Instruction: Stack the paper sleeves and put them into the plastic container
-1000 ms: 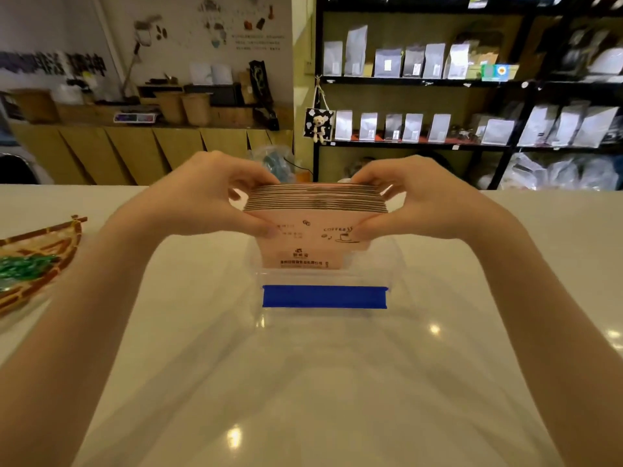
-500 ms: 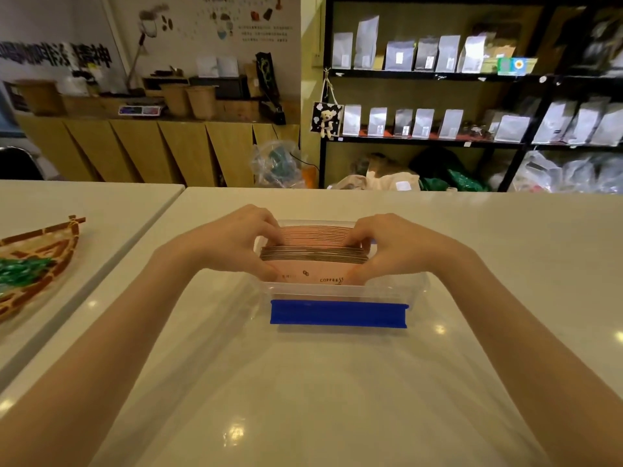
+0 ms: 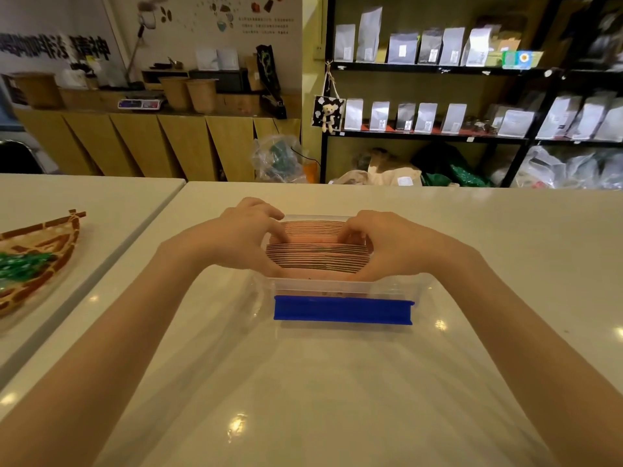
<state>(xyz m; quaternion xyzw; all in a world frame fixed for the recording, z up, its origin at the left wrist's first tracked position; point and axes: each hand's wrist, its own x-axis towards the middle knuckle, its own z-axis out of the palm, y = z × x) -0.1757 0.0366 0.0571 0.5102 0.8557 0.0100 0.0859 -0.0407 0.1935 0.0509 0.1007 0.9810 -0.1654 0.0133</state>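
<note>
Looks like a coffee or tea shop: black shelves (image 3: 435, 67) lined with sealed silver pouches (image 3: 369, 33), a wooden counter (image 3: 151, 143) with a scale (image 3: 139, 103) and wooden tubs (image 3: 201, 94), plus wall art (image 3: 236, 18) behind it.

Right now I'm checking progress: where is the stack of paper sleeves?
In the head view, the stack of paper sleeves sits centre frame inside the clear plastic container, between the left hand and right hand.
</note>
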